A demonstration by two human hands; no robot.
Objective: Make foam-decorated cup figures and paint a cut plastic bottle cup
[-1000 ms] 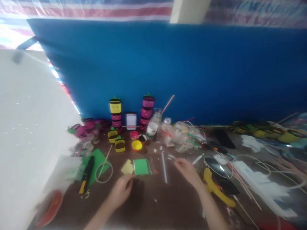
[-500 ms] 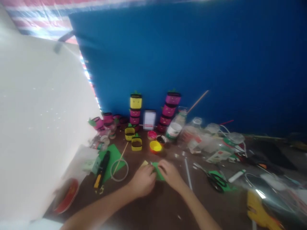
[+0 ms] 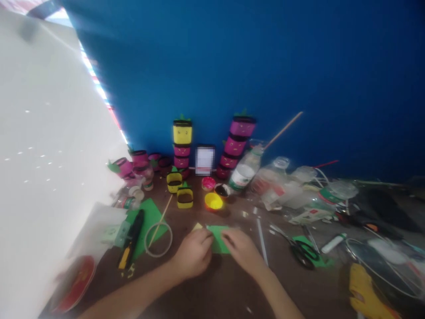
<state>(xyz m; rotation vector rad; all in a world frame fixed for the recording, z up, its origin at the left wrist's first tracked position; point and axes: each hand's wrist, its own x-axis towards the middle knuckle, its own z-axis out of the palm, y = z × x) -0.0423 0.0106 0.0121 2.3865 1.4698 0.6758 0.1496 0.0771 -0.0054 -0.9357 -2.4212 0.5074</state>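
Green sheet (image 3: 217,243) between hands, over brown tabletop (image 3: 229,288). Left hand (image 3: 195,253) curled at left edge, right hand (image 3: 245,249) bent over right side; cannot tell whether fingers pinch. Step: apparently positioning sheet; next move probably calls for steady edge hold.

hands (image 3: 193,254) at green sheet (image 3: 218,246) | yellow cup (image 3: 213,202) beyond | scissors (image 3: 292,242) rightward | blue panel (image 3: 206,66) behind

Blue panel (image 3: 212,66) behind — brown tabletop (image 3: 221,290) below.
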